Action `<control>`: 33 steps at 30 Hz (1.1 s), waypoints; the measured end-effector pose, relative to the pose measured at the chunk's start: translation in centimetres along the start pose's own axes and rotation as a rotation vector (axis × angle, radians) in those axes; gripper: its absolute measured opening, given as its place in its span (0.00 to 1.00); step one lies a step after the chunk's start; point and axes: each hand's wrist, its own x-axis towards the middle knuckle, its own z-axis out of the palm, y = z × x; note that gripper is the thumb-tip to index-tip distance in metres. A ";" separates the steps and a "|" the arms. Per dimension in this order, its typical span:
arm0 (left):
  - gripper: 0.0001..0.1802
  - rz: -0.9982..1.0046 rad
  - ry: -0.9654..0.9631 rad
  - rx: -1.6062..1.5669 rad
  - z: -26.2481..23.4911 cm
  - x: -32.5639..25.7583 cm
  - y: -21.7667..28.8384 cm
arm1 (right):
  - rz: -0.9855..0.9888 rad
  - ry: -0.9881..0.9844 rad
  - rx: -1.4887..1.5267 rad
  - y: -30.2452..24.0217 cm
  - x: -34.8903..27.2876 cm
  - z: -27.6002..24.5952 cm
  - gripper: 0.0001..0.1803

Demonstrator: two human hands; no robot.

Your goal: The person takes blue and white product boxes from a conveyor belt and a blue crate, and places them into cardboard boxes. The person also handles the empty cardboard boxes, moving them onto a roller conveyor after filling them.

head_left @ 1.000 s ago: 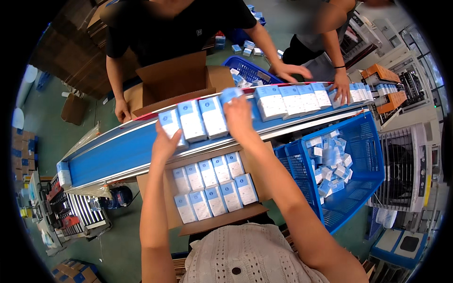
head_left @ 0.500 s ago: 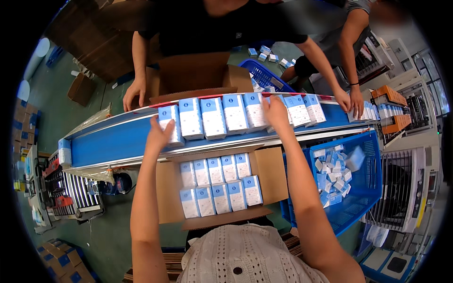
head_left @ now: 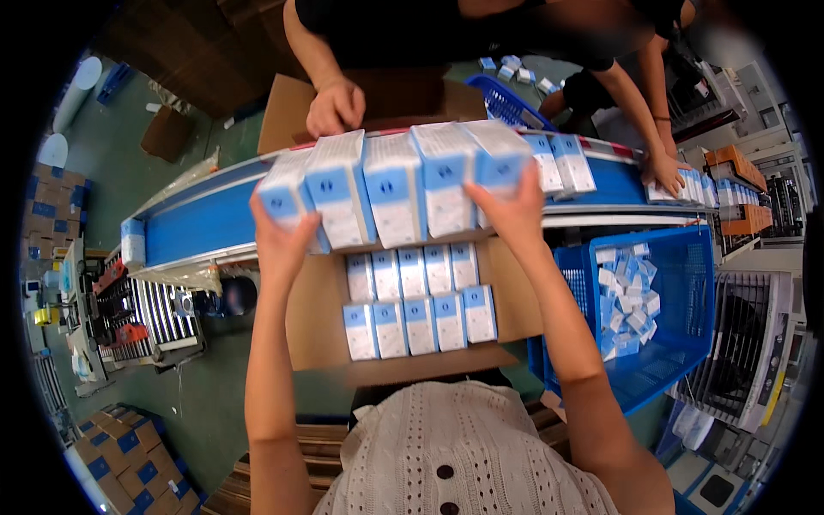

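Observation:
Between my two hands I hold a row of blue-and-white cartons [head_left: 395, 193], squeezed together side by side and tilted, above the near edge of the blue conveyor belt [head_left: 197, 215]. My left hand [head_left: 283, 227] presses on the row's left end. At the other end my right hand [head_left: 512, 206] grips, thumb in front and fingers round the side. Below them an open cardboard box [head_left: 319, 322] contains two rows of upright cartons [head_left: 418, 326] like these. Two more cartons [head_left: 571, 163] stand on the belt to the right of my right hand.
Across the belt a co-worker's hand [head_left: 335, 112] is beside another open cardboard box [head_left: 279, 112]. Co-workers' hands [head_left: 665, 167] reach small cartons at the belt's right end. A blue crate [head_left: 678, 318] with loose cartons stands at right. One carton [head_left: 133, 242] sits at the belt's left end.
My hands have closed on the row of cartons and lifted it off the belt, tilting it toward me. The co-worker's hand opposite has moved right.

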 end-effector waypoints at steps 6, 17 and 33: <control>0.49 -0.214 -0.126 -0.089 1.7 -14.9 -7.3 | -0.096 -0.384 -0.176 6.4 -13.8 -2.1 0.23; 0.40 -0.247 -0.476 0.650 5.7 -10.4 -5.7 | 0.057 -0.529 -0.153 10.5 -13.2 -0.2 0.20; 0.21 0.616 -0.861 0.490 9.6 -14.0 -3.1 | 0.296 -0.509 0.086 13.6 -12.2 3.4 0.26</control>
